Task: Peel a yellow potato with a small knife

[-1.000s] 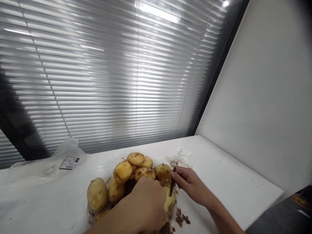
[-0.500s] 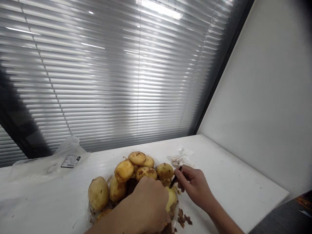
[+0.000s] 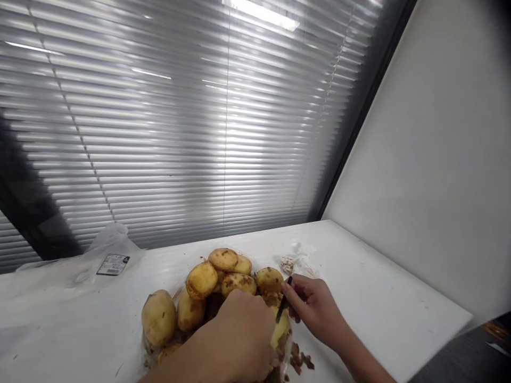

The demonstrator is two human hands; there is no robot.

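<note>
My left hand (image 3: 247,332) is closed around a partly peeled potato (image 3: 280,331), whose pale yellow flesh shows to the right of the knuckles. Its fingertips are mostly hidden behind the hand. In my right hand (image 3: 313,303) is a slim dark peeler (image 3: 283,301), pinched between thumb and fingers. The peeler's lower end meets the potato's upper side. Just beyond the hands lies a heap of unpeeled potatoes (image 3: 203,280), several of them stained brown. Brown peelings (image 3: 300,357) are scattered below and right of the held potato.
A clear plastic bag (image 3: 90,266) with a printed label (image 3: 113,264) lies at the left back of the white table (image 3: 383,298). Crumpled clear plastic (image 3: 301,260) sits behind my right hand. Window blinds (image 3: 179,133) stand behind, and a white panel (image 3: 431,159) borders the right.
My right hand has moved slightly down and left, and the peeler has slid lower along the potato. My left hand stays nearly in place.
</note>
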